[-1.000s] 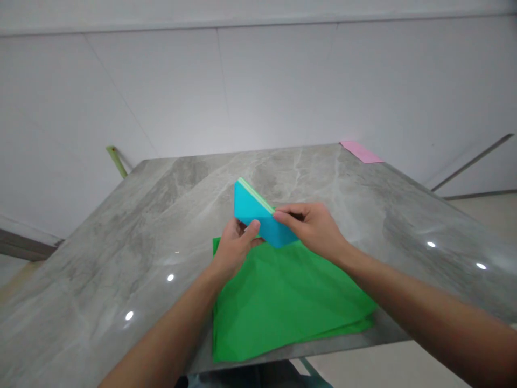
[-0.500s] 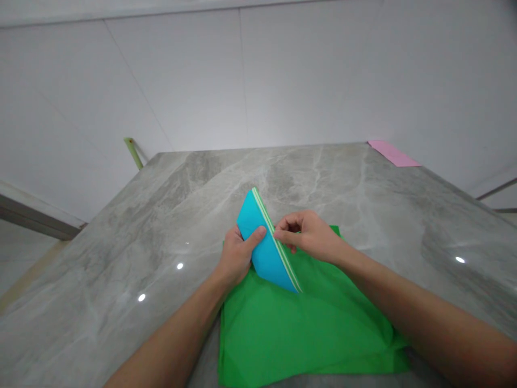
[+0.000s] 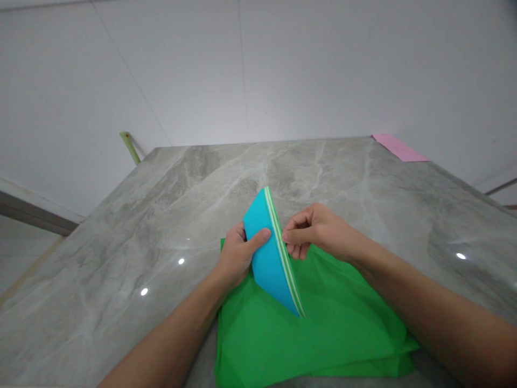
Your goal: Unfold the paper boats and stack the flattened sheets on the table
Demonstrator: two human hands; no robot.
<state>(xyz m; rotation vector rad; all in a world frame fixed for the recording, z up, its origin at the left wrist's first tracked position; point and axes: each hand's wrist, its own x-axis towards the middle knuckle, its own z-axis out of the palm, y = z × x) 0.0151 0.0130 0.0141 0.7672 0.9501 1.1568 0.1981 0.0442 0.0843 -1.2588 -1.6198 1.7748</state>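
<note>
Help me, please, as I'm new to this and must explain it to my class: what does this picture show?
There is no machine here. The left hand and right hand are a person's own, bare, seen by a camera worn on that person's head, looking forward and down. The left hand holds a blue piece, its thumb on the blue face. The right hand's fingers are at its striped edge; whether they pinch it is hard to tell. Beneath lie green sheets on a grey table. A pink sheet is at the far right corner.
</note>
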